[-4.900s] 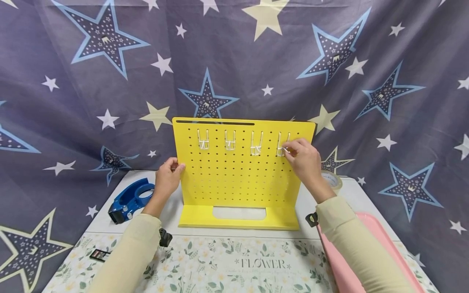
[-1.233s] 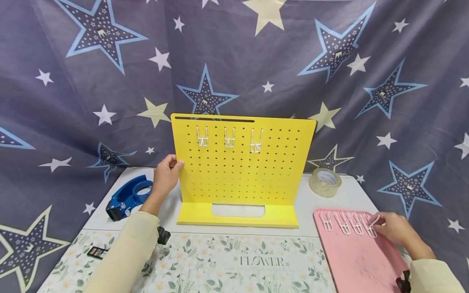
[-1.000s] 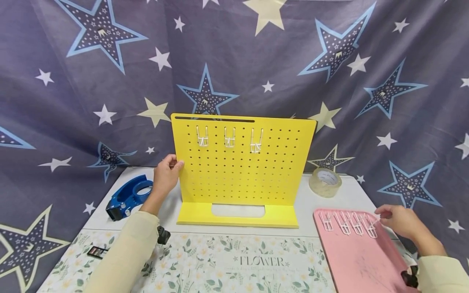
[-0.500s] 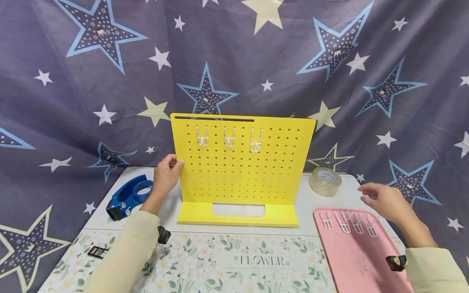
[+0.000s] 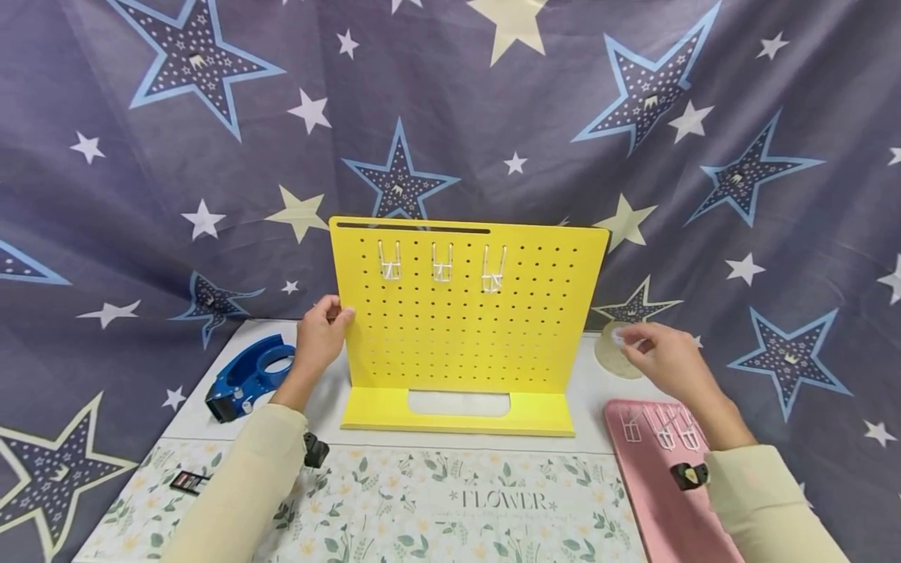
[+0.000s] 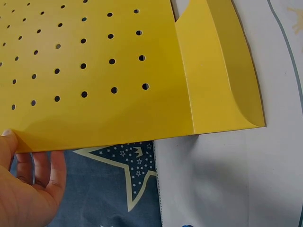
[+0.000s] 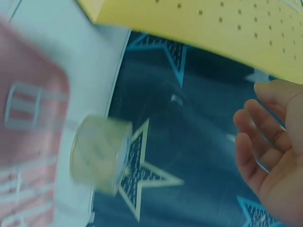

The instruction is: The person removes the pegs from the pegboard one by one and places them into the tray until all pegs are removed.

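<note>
A yellow pegboard [image 5: 457,309] stands upright on its base, with three white wire pegboard hooks [image 5: 390,270] hanging along its upper rows. My left hand [image 5: 320,336] grips the board's left edge; the left wrist view shows the thumb in front and the fingers [image 6: 57,177] behind. My right hand [image 5: 676,363] is in the air to the right of the board, overlapping the clear tape roll [image 5: 611,358] in the head view. In the right wrist view its fingers [image 7: 244,151] are loosely bent with nothing between them.
More wire hooks [image 5: 631,430] lie at the far end of a pink tray [image 5: 676,516], partly hidden by my right arm. A blue tape dispenser [image 5: 239,383] sits at the left, near a small black item [image 5: 188,482]. A star-patterned curtain hangs behind.
My right hand let go of a hook on the tray, then rose and moved left toward the board. The fourth hook is gone from the board since the oldest frame. My left hand stayed put.
</note>
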`<state>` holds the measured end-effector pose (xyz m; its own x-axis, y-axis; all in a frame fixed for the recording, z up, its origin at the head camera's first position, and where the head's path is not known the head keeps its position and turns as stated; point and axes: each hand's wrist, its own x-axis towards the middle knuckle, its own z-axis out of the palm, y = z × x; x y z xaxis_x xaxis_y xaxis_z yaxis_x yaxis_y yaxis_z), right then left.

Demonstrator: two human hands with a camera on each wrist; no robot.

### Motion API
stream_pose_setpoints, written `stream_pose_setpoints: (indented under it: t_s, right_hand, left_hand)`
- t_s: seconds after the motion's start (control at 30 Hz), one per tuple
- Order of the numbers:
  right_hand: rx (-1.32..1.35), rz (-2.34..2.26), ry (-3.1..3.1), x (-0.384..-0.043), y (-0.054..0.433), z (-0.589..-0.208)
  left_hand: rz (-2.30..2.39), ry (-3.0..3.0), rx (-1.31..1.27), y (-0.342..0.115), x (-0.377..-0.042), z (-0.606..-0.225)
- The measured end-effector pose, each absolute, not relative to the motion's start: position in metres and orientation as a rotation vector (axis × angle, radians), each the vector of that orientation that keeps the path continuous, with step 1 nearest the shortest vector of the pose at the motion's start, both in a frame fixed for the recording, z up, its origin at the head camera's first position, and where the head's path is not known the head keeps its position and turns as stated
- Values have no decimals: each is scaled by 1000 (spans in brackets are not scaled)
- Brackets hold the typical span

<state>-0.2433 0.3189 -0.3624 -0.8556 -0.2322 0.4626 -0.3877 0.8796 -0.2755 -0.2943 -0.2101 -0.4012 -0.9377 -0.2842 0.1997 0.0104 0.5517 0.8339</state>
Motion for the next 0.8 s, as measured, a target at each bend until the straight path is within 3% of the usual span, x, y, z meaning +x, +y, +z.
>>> stream_pose_setpoints:
  t_s: [0.8]
  right_hand:
    - [507,729,-2273,-293,173,-339]
  left_hand:
    - [-1359,-2485,229,-211,-295,-400]
